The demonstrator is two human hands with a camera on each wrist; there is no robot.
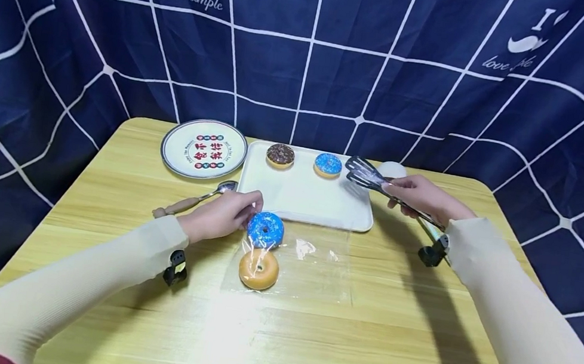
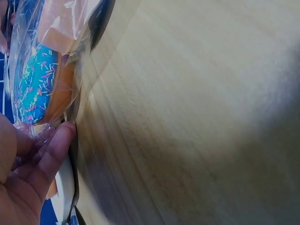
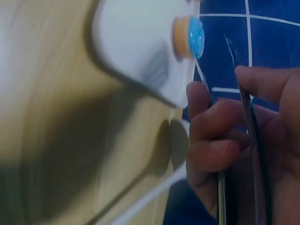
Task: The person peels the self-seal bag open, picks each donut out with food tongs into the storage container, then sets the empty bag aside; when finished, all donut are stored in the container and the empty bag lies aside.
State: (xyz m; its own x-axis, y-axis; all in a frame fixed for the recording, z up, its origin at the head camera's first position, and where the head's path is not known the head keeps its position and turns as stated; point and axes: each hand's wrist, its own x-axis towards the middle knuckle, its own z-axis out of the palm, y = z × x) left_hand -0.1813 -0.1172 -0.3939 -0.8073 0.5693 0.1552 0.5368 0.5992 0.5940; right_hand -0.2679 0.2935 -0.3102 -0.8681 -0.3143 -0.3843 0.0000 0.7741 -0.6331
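A: What do we find in the left hand (image 1: 220, 213)?

B: We see its thumb and fingertips pinching the left edge of a flat, clear plastic bag (image 1: 314, 274). The bag lies on the pale wooden table (image 1: 305, 351), just before the white rectangular tray (image 1: 306, 196).

A: And inside the bag?

B: We make out two ring doughnuts: a bright blue one with coloured sprinkles (image 1: 265, 240), close to the fingers, and a plain tan one (image 1: 258, 279) nearer the table's front edge.

A: How is the right hand (image 1: 425, 200) holding on?

B: It grips black tongs with slotted heads (image 1: 366, 172), their two arms narrowly parted. We see the heads above the tray's far right corner, near a small blue-iced doughnut (image 1: 328, 165); whether they touch it, we cannot tell.

A: What else do we see?

B: A small chocolate-iced doughnut (image 1: 280, 155) sits by the tray's far left corner. At the table's far left corner is a round white plate with a blue rim and red lettering (image 1: 181, 154); before it lies a metal spoon with a wooden handle (image 1: 187, 203). Right of the tray, near the table's far edge, we find a white round-headed utensil (image 1: 392, 169), partly hidden by the right hand.
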